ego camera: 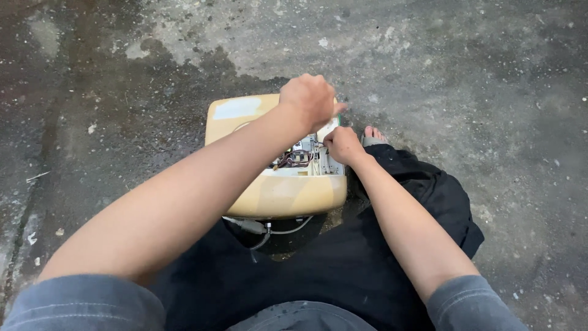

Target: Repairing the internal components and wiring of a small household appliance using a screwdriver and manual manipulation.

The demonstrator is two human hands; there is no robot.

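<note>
Stained, damp concrete [478,67] fills my view, darker and wet towards the left. On it, against my black trousers [343,263], sits a cream appliance housing [288,196], already opened, its wires [293,159] and white inner parts exposed. My left hand [311,99] is fisted above its far edge; what it grips I cannot tell. My right hand [343,144] pinches a part inside. Nothing looks removed yet.

Cream-yellow appliance casing [275,193], red and dark wires [286,160] perhaps, black trousers [343,257], mottled grey concrete [478,67]
</note>
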